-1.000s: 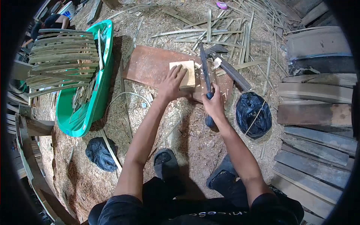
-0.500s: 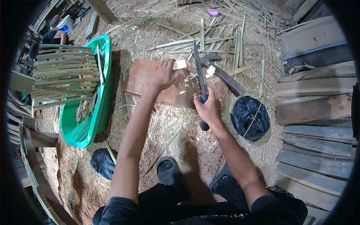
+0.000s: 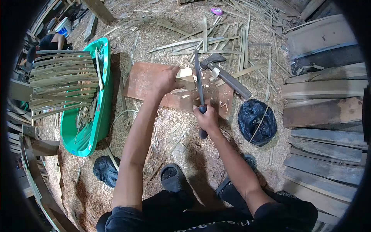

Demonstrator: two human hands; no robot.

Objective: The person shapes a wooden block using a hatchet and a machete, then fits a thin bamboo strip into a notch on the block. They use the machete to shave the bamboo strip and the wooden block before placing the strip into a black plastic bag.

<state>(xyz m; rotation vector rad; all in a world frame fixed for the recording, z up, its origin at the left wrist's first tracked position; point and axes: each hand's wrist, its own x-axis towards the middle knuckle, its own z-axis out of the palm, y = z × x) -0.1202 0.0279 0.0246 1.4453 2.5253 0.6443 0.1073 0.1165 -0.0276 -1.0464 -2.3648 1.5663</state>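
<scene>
My left hand [image 3: 165, 81] is closed around a small pale wooden block [image 3: 186, 73], which it holds down over a reddish-brown board [image 3: 141, 77] on the ground. My right hand [image 3: 208, 120] grips the dark handle of a long knife [image 3: 199, 83]. Its narrow dark blade points away from me and lies just right of the block. Chips and shavings are scattered over the board. Beyond its right edge rests a hatchet [image 3: 235, 85] with a wooden handle and dark head.
To the left stands a green plastic tub [image 3: 102, 112] with a slatted bundle of strips [image 3: 63, 77] across it. Black plastic bags [image 3: 257, 121] lie on both sides. Thin wooden strips [image 3: 193, 43] and a pink tape measure [image 3: 216, 11] are farther off. Planks [image 3: 320, 91] line the right; a person [image 3: 50, 41] sits far left.
My right hand has shifted left and a little toward me, bringing the knife blade closer to the block. My left hand has turned slightly, still on the block.
</scene>
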